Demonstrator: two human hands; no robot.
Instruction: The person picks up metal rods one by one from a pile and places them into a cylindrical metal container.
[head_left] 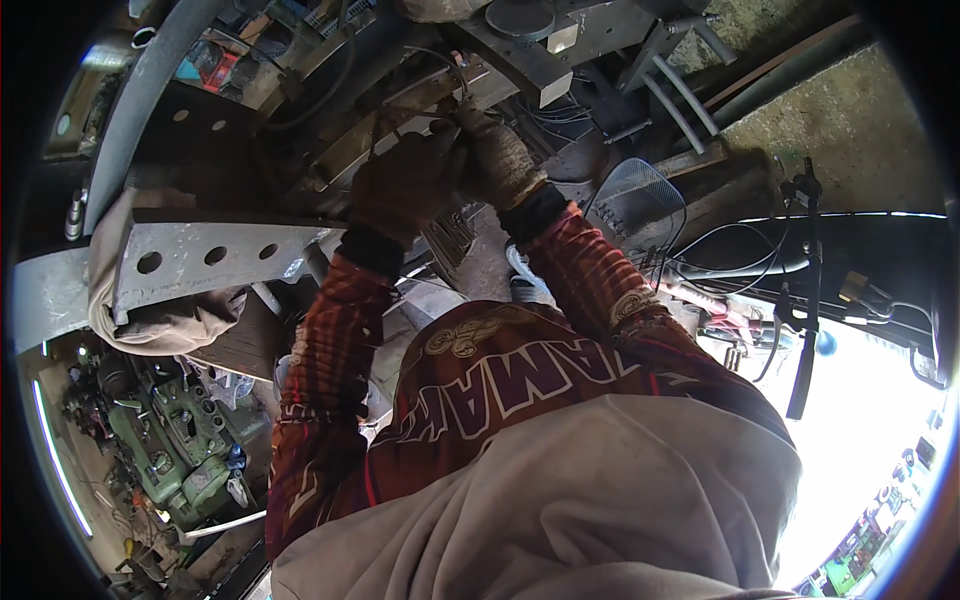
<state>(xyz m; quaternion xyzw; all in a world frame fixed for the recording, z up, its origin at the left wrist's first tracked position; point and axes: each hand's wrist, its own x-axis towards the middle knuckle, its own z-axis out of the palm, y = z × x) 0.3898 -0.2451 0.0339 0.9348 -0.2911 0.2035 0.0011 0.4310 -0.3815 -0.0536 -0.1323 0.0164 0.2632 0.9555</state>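
Observation:
Both my hands wear work gloves and meet over a dark metal bench or frame at the top centre. My left hand (405, 185), in a dark glove, lies in shadow with its fingers curled. Close against it, my right hand (497, 158), in a lighter, soiled knit glove, has its fingers bent inward. Whatever the fingers hold is hidden or too dark to name. A thin bent wire or cable (455, 62) arches just above the right fingertips. Beside the hands runs a long metal bar (350, 150), and below them stand several thin dark metal pieces (450, 240).
A grey steel beam with round holes (180, 252) juts in at left, a beige cloth (165, 325) draped around it. A green machine (170, 450) stands lower left. At right are a mesh-like rounded panel (640, 195), loose cables (735, 250) and a hanging black strap (805, 350).

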